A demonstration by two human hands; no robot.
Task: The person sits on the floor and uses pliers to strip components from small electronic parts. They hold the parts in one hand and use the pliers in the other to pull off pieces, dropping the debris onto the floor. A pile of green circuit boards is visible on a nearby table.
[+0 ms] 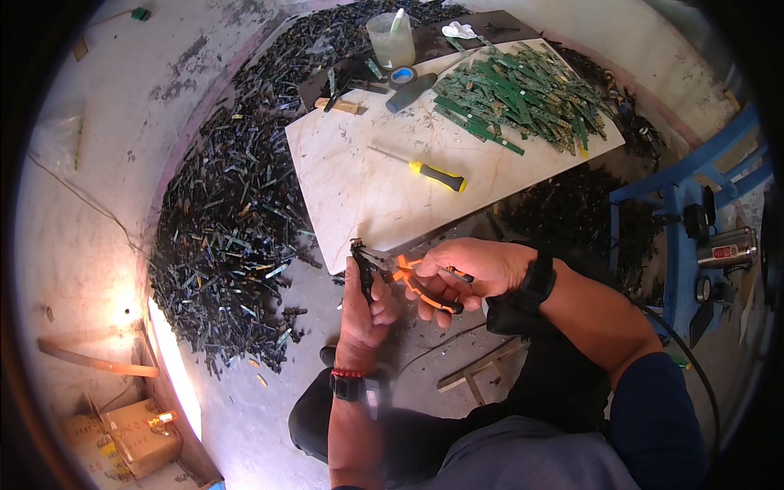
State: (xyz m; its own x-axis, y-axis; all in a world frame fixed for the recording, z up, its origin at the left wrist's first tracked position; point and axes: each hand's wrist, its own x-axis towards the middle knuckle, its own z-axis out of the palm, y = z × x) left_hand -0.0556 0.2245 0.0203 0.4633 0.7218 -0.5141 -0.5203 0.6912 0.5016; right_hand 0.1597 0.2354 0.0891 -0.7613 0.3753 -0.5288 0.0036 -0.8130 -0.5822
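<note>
My left hand [359, 314] is closed around a narrow black piece [365, 273], which stands upright with its top end above the thumb. I cannot make out what kind of part it is. In my right hand [486, 269] is a pair of pliers [425, 294] with orange and black handles, held with the handles apart. Their metal jaws point left and reach the black piece near its upper end; whether they bite on it is too small to tell. Both hands are just off the near corner of a pale tabletop [343, 188].
A yellow and black screwdriver [441, 175] lies on the tabletop, with a pile of green circuit board strips [523, 94] behind it. A plastic cup [390, 42] and a tape roll [402, 77] stand farther back. Dark scrap strips [229, 245] heap the floor leftward; a blue chair [678, 261] stands right.
</note>
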